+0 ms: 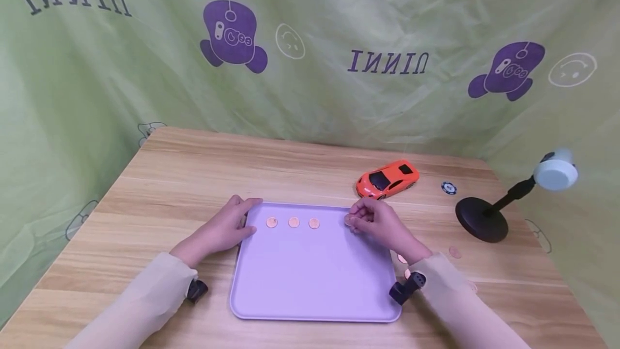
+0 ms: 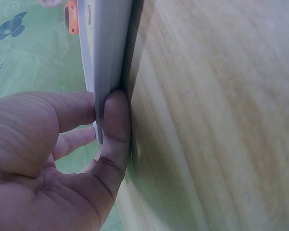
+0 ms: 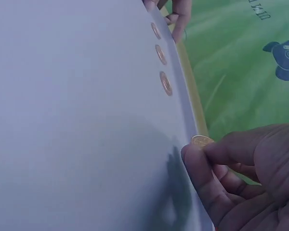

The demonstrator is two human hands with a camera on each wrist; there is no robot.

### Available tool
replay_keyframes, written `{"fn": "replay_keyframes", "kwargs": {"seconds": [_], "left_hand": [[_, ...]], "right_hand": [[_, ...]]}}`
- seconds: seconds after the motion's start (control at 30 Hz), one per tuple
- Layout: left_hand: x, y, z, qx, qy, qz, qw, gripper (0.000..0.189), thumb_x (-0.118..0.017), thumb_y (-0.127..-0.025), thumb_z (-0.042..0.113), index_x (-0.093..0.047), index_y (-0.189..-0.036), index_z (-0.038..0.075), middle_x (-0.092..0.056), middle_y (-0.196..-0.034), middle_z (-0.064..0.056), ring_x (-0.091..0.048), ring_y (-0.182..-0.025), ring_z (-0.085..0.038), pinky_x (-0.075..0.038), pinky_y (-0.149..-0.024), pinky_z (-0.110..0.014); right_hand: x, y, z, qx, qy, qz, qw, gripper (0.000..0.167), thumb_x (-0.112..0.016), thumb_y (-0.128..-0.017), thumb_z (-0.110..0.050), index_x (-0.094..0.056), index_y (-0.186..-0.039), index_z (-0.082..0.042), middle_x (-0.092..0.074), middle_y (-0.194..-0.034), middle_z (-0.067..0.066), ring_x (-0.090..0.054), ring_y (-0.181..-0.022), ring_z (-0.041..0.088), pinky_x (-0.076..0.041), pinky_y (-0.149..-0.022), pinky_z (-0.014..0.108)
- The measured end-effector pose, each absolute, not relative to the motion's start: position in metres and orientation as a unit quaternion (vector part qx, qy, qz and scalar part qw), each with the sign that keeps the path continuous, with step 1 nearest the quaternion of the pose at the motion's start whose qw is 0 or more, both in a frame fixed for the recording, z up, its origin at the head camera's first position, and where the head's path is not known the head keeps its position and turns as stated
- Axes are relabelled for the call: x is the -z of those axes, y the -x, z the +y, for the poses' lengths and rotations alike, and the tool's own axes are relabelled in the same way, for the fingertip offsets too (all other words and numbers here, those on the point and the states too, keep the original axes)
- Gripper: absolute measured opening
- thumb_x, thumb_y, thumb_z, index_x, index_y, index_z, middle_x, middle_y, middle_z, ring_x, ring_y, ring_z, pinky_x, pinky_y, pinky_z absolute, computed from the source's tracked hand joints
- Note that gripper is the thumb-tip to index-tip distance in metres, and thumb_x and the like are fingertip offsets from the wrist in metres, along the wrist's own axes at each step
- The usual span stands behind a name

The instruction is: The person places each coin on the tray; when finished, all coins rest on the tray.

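Observation:
A lilac tray (image 1: pixel 315 273) lies on the table with three copper coins (image 1: pixel 293 222) in a row along its far side. At its far left corner my left hand (image 1: pixel 227 228) grips the rim; in the left wrist view, thumb and fingers (image 2: pixel 116 115) lie on either side of the tray edge (image 2: pixel 108 48). Near the far right corner, my right hand (image 1: pixel 380 225) pinches another coin (image 3: pixel 201 140) between thumb and fingertips. This coin is held over the tray close to its far rim, to the right of the row.
Behind the tray's right corner sits an orange toy car (image 1: pixel 387 179). Farther right are a blue-and-white poker chip (image 1: pixel 449 188) and a small lamp (image 1: pixel 484 218) on a black base. Several loose coins (image 1: pixel 454 252) lie on the table (image 1: pixel 523 306), some partly hidden by the right sleeve.

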State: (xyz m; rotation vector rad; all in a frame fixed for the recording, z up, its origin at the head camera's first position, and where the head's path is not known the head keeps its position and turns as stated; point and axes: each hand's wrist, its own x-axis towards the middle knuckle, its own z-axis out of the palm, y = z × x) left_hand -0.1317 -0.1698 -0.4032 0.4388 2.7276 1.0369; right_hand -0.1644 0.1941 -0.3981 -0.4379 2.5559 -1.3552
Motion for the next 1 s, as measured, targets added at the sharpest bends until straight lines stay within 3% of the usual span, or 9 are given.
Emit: {"fn": "replay_keyframes", "kwargs": {"seconds": [0.23, 1.0], "left_hand": [[0.405, 0.133, -0.170, -0.351, -0.148, 0.920, 0.096, 0.063, -0.069, -0.095, 0.003, -0.045, -0.154, -0.003, -0.048, -0.107, -0.018, -0.051, -0.076, -0.015, -0.047, -0.065, -0.023], [0.405, 0.133, -0.170, -0.351, -0.144, 0.920, 0.097, 0.063, -0.069, -0.095, 0.003, -0.045, -0.154, -0.004, -0.048, -0.106, -0.018, -0.050, -0.077, -0.016, -0.047, -0.066, -0.023]], "right_hand": [[0.405, 0.167, 0.174, 0.465, 0.140, 0.865, 0.128, 0.015, -0.076, -0.092, 0.000, -0.067, -0.102, 0.007, -0.072, -0.089, 0.017, -0.067, -0.072, 0.010, -0.059, -0.066, 0.021], [0.400, 0.165, 0.156, 0.334, 0.137, 0.928, 0.097, 0.004, -0.073, -0.090, -0.001, -0.073, -0.095, -0.002, -0.069, -0.084, 0.006, -0.059, -0.076, 0.012, -0.049, -0.069, 0.021]]}}
